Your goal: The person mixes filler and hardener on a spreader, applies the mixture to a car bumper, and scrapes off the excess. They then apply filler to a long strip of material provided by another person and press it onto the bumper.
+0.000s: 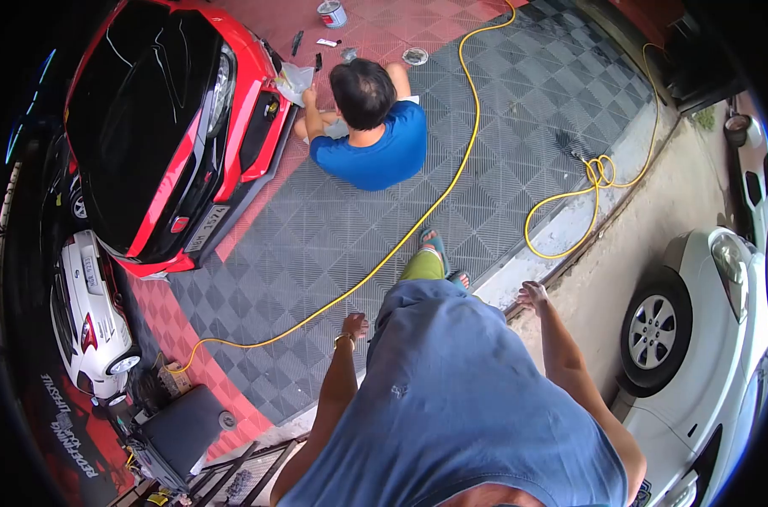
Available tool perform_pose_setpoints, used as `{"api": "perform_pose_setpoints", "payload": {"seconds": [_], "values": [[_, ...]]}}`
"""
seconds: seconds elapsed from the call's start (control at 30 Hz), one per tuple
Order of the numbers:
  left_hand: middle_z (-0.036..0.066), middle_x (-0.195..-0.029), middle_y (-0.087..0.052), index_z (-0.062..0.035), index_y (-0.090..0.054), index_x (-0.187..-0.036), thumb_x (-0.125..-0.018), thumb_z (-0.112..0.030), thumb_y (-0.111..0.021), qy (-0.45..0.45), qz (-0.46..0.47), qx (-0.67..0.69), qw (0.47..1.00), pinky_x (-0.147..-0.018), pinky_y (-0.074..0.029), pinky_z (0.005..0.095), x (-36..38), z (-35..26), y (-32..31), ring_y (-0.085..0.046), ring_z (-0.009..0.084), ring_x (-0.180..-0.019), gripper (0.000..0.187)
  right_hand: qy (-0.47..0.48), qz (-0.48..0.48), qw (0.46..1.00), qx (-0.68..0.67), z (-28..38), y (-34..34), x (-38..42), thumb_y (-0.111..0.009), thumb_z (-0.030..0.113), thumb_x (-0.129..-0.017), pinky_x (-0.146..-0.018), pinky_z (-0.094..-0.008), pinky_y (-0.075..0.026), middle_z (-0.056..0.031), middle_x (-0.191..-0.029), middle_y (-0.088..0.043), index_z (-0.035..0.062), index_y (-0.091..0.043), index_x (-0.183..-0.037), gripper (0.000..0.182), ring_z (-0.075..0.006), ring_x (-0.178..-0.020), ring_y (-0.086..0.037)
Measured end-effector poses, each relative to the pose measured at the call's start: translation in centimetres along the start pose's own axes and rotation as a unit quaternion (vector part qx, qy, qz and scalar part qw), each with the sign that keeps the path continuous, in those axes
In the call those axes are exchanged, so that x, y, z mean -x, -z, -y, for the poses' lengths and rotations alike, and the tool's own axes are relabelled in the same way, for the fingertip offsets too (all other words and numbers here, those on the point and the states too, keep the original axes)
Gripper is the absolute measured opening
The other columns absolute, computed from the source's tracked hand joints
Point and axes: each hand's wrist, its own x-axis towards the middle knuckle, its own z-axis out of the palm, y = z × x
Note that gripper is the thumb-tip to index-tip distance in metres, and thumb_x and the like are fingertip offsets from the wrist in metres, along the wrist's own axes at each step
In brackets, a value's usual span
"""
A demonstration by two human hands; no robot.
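Observation:
My left hand (pixel 355 326) hangs beside my hip over the grey floor tiles, a band round its wrist; its fingers are curled and too small to read clearly. On the other side, my right hand (pixel 532 296) is held out from my body near the floor's edge, its fingers apart and nothing in them. Neither hand touches an object. The yellow hose (pixel 382 264) crosses the floor just beyond my left hand. Past it, a person in a blue shirt (pixel 375 154) sits by the front bumper of a red car (pixel 247 127), one hand at a pale sheet (pixel 294 83) on the bumper.
Yellow loops (pixel 561 252) lie at the platform's edge. A white car (pixel 713 313) is on the right, another white car (pixel 92 313) at the left. A dark cart (pixel 185 431) stands at lower left. Beyond the person are a bucket (pixel 332 15) and small tools.

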Motion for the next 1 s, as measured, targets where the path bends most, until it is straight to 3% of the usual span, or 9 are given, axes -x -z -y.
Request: {"api": "perform_pose_setpoints", "payload": {"seconds": [0.23,0.47,0.53,0.57,0.73,0.83,0.93,0.97,1.0], "values": [[0.015,-0.104,-0.063,-0.0043,-0.049,-0.118,-0.093,-0.034,-0.05,0.068,0.014,0.023,0.997,-0.078,-0.052,0.0464,-2.6,-5.1,-6.4,-0.063,0.0284,-0.092,0.04,0.058,0.058,0.994,0.071,13.8,1.8,-6.0,-0.056,0.039,-0.087,-0.076,-0.0422,-0.047,-0.0054,-0.108,-0.061,0.0156,-0.049,-0.122,0.042,-0.0219,-0.091,-0.062],[0.011,-0.099,-0.064,-0.0095,-0.052,-0.114,-0.091,-0.033,-0.052,0.061,0.041,0.175,0.982,-0.077,-0.051,0.0456,-11.1,-22.1,-12.2,-0.063,0.025,-0.088,0.034,0.082,0.038,0.992,0.085,29.6,7.5,-7.2,-0.058,0.043,-0.086,-0.079,-0.0425,-0.047,-0.0079,-0.115,-0.06,0.0144,-0.048,-0.124,0.048,-0.0237,-0.097,-0.061],[0.011,-0.097,-0.064,-0.0092,-0.052,-0.114,-0.091,-0.033,-0.052,0.052,0.087,0.146,0.984,-0.076,-0.05,0.0453,-13.0,-26.7,-12.6,-0.063,0.024,-0.086,0.033,0.085,0.021,0.995,0.053,32.7,9.6,-7.9,-0.057,0.04,-0.086,-0.082,-0.0447,-0.046,-0.0088,-0.116,-0.059,0.0139,-0.046,-0.125,0.048,-0.0253,-0.1,-0.06],[0.012,-0.1,-0.064,-0.0087,-0.052,-0.113,-0.091,-0.034,-0.052,0.014,0.054,0.158,0.986,-0.076,-0.05,0.0453,-11.4,-29.8,-13.5,-0.063,0.0243,-0.088,0.034,0.07,0.017,0.996,0.057,34.0,10.7,-8.0,-0.057,0.041,-0.086,-0.082,-0.0448,-0.045,-0.0089,-0.116,-0.058,0.0141,-0.046,-0.126,0.049,-0.0255,-0.1,-0.06],[0.014,-0.103,-0.064,-0.0095,-0.051,-0.113,-0.092,-0.036,-0.05,0.023,0.035,0.159,0.986,-0.073,-0.052,0.0465,-14.0,-39.1,-16.6,-0.065,0.0271,-0.084,0.034,0.002,0.035,0.989,0.143,42.7,14.2,-11.7,-0.053,0.034,-0.09,-0.087,-0.0486,-0.044,-0.0113,-0.121,-0.057,0.0113,-0.043,-0.127,0.045,-0.0281,-0.104,-0.058],[0.014,-0.102,-0.064,-0.0102,-0.05,-0.114,-0.093,-0.036,-0.049,0.054,-0.001,0.188,0.981,-0.072,-0.052,0.0474,-15.4,-43.7,-19.4,-0.065,0.0285,-0.083,0.033,-0.036,0.053,0.98,0.189,50.2,17.4,-15.9,-0.053,0.024,-0.087,-0.089,-0.0474,-0.043,-0.0106,-0.104,-0.067,0.0116,-0.042,-0.127,0.044,-0.0289,-0.105,-0.058],[0.015,-0.103,-0.064,-0.0101,-0.05,-0.115,-0.093,-0.036,-0.049,0.069,-0.023,0.214,0.974,-0.073,-0.052,0.0482,-14.9,-48.0,-23.7,-0.064,0.0294,-0.087,0.034,-0.057,0.051,0.975,0.208,55.9,24.1,-28.0,-0.057,0.028,-0.086,-0.082,-0.0462,-0.048,-0.0125,-0.098,-0.068,0.0092,-0.046,-0.116,0.036,-0.0249,-0.09,-0.064],[0.015,-0.108,-0.063,-0.0111,-0.05,-0.118,-0.093,-0.037,-0.05,0.103,-0.007,0.248,0.963,-0.078,-0.05,0.0495,-15.5,-49.2,-25.4,-0.063,0.0306,-0.093,0.036,0.024,0.024,0.975,0.22,60.0,25.4,-28.0,-0.057,0.03,-0.087,-0.077,-0.0437,-0.05,-0.0145,-0.091,-0.068,0.0072,-0.051,-0.107,0.031,-0.024,-0.079,-0.066],[0.015,-0.109,-0.063,-0.0113,-0.05,-0.118,-0.093,-0.037,-0.05,0.12,-0.001,0.248,0.961,-0.079,-0.05,0.0496,-14.8,-51.2,-27.1,-0.063,0.0308,-0.094,0.036,0.012,0.02,0.972,0.233,66.6,25.2,-27.0,-0.057,0.032,-0.087,-0.07,-0.042,-0.053,-0.0163,-0.086,-0.068,0.004,-0.055,-0.1,0.031,-0.0248,-0.076,-0.067]]}}
